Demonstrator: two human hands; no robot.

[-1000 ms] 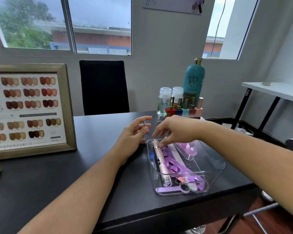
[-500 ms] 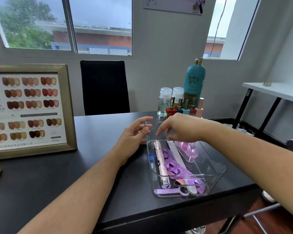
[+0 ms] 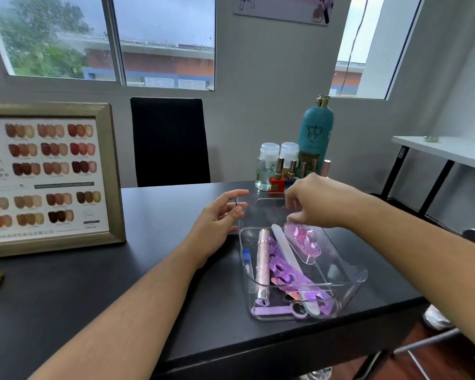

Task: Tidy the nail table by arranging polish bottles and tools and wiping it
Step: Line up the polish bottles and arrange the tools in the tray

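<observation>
Tray (image 3: 350,282) hugs desk (image 3: 148,283) edge (left hand (image 3: 217,226) open against it); right hand (image 3: 318,204), pinching pink case (image 3: 303,242), could nudge it off.

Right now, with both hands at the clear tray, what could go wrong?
The clear tray sits near the table's front edge; a push from the left hand could slide it off. The right hand hovers close to the red polish bottle; a careless swing could topple the row.
</observation>
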